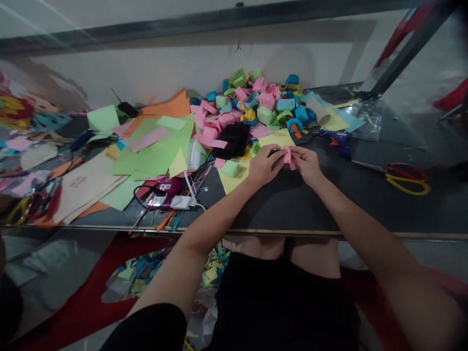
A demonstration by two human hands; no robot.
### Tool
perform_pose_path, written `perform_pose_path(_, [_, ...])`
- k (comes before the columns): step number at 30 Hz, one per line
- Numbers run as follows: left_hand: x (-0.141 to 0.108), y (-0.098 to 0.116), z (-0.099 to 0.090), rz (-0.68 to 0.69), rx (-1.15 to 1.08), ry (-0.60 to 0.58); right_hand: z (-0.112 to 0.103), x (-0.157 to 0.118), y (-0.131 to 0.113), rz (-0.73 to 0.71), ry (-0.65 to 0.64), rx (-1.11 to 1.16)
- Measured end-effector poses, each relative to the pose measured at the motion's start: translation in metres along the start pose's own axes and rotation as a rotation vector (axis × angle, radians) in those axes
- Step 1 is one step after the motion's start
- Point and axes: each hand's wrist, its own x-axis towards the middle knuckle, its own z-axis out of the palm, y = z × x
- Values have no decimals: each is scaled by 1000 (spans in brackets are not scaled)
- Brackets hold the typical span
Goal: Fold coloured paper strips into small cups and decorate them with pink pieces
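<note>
A small folded pink paper piece [287,155] is pinched between my two hands above the dark tabletop. My left hand [266,165] grips its left side, fingers bent. From the right, my right hand [306,165] closes its fingertips on the same piece. Just left of my left hand lies a pale green folded paper piece [231,169] on a yellow sheet [228,184]. Behind the hands a heap of small folded paper boxes [266,101] in pink, blue, green and yellow rests against the wall.
Scissors with red and yellow handles [407,179] lie at the right, near a blue glue gun [340,142]. A purple power strip [166,191] with plugs sits at the left front. Green paper sheets [153,153] spread behind it. A metal bar [183,25] crosses above the table.
</note>
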Motion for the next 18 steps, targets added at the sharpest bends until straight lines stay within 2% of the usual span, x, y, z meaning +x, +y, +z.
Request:
perform_pose_path(3, [0,-4,3,3,-18,10,1,0,-2,6,-25,28])
perform_pose_path(12, [0,-3,6,13,-45,51,1,0,0,-29,70,77])
perform_pose_path(18, [0,-4,8,-64,-175,70,3,-1,-1,7,77,42])
